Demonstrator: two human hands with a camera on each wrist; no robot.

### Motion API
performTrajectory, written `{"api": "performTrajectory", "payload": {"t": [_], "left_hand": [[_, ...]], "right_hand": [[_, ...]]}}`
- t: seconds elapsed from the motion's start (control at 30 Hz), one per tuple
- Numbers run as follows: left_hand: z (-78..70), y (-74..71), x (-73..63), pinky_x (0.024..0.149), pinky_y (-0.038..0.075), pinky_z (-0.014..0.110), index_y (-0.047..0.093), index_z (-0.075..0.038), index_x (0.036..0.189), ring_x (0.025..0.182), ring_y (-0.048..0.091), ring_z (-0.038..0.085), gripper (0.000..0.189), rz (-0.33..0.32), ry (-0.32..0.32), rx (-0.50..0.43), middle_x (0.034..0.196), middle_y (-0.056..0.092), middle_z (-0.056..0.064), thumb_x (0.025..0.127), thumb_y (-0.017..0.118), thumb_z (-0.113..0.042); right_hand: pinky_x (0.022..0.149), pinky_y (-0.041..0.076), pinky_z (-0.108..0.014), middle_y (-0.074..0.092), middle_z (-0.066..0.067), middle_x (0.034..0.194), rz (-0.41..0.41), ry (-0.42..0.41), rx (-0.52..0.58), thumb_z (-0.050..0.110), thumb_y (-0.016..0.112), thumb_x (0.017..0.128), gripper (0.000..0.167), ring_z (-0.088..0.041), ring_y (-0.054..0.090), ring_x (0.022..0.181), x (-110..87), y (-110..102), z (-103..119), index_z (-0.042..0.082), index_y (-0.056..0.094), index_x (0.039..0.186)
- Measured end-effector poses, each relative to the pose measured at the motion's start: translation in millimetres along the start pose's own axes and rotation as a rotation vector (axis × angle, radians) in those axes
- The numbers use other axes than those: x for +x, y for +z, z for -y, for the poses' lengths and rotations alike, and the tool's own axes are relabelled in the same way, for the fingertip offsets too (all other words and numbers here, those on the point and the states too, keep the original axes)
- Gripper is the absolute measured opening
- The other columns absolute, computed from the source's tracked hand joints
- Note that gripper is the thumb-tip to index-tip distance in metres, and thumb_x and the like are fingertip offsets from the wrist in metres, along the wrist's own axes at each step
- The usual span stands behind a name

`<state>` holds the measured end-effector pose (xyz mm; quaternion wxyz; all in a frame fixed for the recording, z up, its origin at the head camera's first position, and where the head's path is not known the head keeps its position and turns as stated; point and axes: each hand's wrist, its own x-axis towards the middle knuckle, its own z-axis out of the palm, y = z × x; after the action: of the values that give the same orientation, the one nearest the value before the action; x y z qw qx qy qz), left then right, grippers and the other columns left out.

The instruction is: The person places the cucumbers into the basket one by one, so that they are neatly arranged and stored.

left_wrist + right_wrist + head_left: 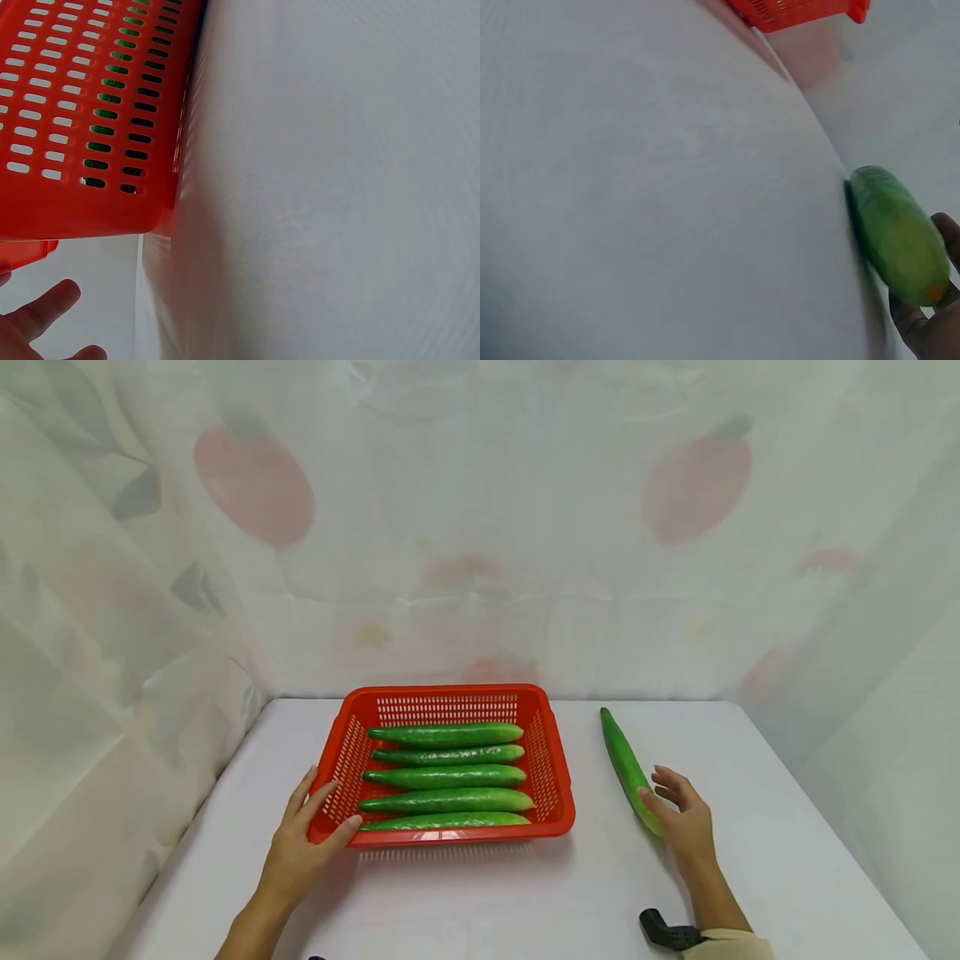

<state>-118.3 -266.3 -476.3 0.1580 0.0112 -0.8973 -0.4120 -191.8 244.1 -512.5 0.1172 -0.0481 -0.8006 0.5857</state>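
Note:
A red plastic basket (561,793) stands on the white table, with several green cucumbers (446,777) lying crosswise in a row inside it. My left hand (296,852) is at the basket's front left corner, its fingers spread over the left rim and its thumb at the front rim. In the left wrist view, straight fingers (49,307) show below the basket wall (82,210). Right of the basket, another cucumber (622,756) lies slanted, its pale end toward me. My right hand (686,822) is at that end, thumb over it and loosely bent fingers beside it.
The white tabletop (480,902) ends at a pale curtain (465,527) with faint fruit prints behind. More curtain hangs along the left and right sides. A black device (667,933) sits at my right wrist.

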Motion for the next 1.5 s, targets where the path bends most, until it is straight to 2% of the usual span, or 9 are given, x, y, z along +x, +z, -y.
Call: {"api": "performTrajectory", "payload": {"t": [0.23, 0.33, 0.57, 0.63, 0.93, 1.13, 1.33, 1.5], "left_hand": [[-1.8, -0.6, 0.9, 0.094, 0.032, 0.066, 0.050, -0.010, 0.139, 0.137, 0.027, 0.035, 0.066, 0.003, 0.001, -0.003, 0.157, 0.019, -0.005, 0.085, 0.075, -0.037], [-2.1, -1.0, 0.9, 0.094, 0.032, 0.067, 0.050, -0.010, 0.140, 0.137, 0.026, 0.035, 0.066, 0.006, -0.004, 0.000, 0.157, 0.019, -0.005, 0.085, 0.074, -0.037], [-3.8, -2.3, 0.7, 0.094, 0.032, 0.067, 0.050, -0.009, 0.140, 0.136, 0.027, 0.036, 0.067, 0.009, -0.016, -0.001, 0.158, 0.018, -0.003, 0.085, 0.074, -0.038], [-3.4, -2.2, 0.6, 0.095, 0.032, 0.066, 0.050, -0.009, 0.140, 0.137, 0.026, 0.035, 0.067, 0.010, -0.017, -0.002, 0.157, 0.018, -0.005, 0.085, 0.074, -0.038], [-1.8, 0.1, 0.1, 0.094, 0.031, 0.067, 0.050, -0.010, 0.140, 0.137, 0.026, 0.035, 0.066, 0.015, -0.005, -0.010, 0.157, 0.019, -0.004, 0.085, 0.075, -0.037], [-3.3, -0.9, -0.7, 0.095, 0.031, 0.066, 0.049, -0.009, 0.140, 0.137, 0.025, 0.035, 0.067, 0.024, -0.008, -0.010, 0.157, 0.017, -0.008, 0.085, 0.075, -0.037], [-2.9, -2.4, -1.1, 0.095, 0.030, 0.067, 0.048, -0.009, 0.141, 0.138, 0.024, 0.036, 0.068, 0.030, -0.017, -0.007, 0.157, 0.016, -0.007, 0.085, 0.074, -0.038], [-1.7, -2.9, -0.8, 0.095, 0.030, 0.067, 0.049, -0.010, 0.141, 0.138, 0.024, 0.035, 0.067, 0.032, -0.024, -0.005, 0.157, 0.016, -0.007, 0.085, 0.074, -0.039]], "right_hand": [[0.080, 0.038, -0.014, 0.054, -0.018, 0.130, 0.007, -0.041, -0.082, 0.021, 0.073, 0.089, 0.053, -0.028, 0.051, 0.112, 1.7, 3.1, -6.9, 0.002, 0.053, 0.134], [0.080, 0.038, -0.015, 0.054, -0.018, 0.129, 0.011, -0.034, -0.119, 0.021, 0.073, 0.088, 0.054, -0.029, 0.051, 0.113, 3.3, 4.9, -8.9, 0.002, 0.052, 0.134], [0.086, 0.040, -0.043, 0.054, -0.020, 0.127, -0.013, 0.041, -0.240, 0.016, 0.071, 0.088, 0.053, -0.032, 0.051, 0.111, 8.7, 11.8, -9.6, 0.004, 0.050, 0.135], [0.085, 0.040, -0.045, 0.055, -0.020, 0.127, -0.034, 0.062, -0.257, 0.015, 0.069, 0.088, 0.051, -0.033, 0.052, 0.110, 8.4, 13.7, -8.2, 0.005, 0.051, 0.135], [0.087, 0.039, -0.042, 0.057, -0.017, 0.128, -0.119, 0.118, -0.219, 0.013, 0.067, 0.087, 0.047, -0.030, 0.052, 0.112, 3.5, 12.9, -3.0, 0.006, 0.056, 0.133], [0.087, 0.038, -0.033, 0.057, -0.014, 0.130, -0.102, 0.127, -0.125, 0.011, 0.069, 0.088, 0.049, -0.026, 0.050, 0.114, 0.4, 2.9, 7.7, 0.006, 0.055, 0.135], [0.077, 0.042, -0.015, 0.057, -0.011, 0.129, -0.103, 0.101, -0.046, 0.009, 0.071, 0.088, 0.050, -0.020, 0.050, 0.109, 0.5, -7.0, 26.5, 0.009, 0.056, 0.135], [0.076, 0.045, -0.014, 0.056, -0.011, 0.130, -0.078, 0.054, 0.006, 0.009, 0.071, 0.088, 0.049, -0.020, 0.051, 0.109, -1.7, -14.0, 47.8, 0.009, 0.056, 0.135]]}}
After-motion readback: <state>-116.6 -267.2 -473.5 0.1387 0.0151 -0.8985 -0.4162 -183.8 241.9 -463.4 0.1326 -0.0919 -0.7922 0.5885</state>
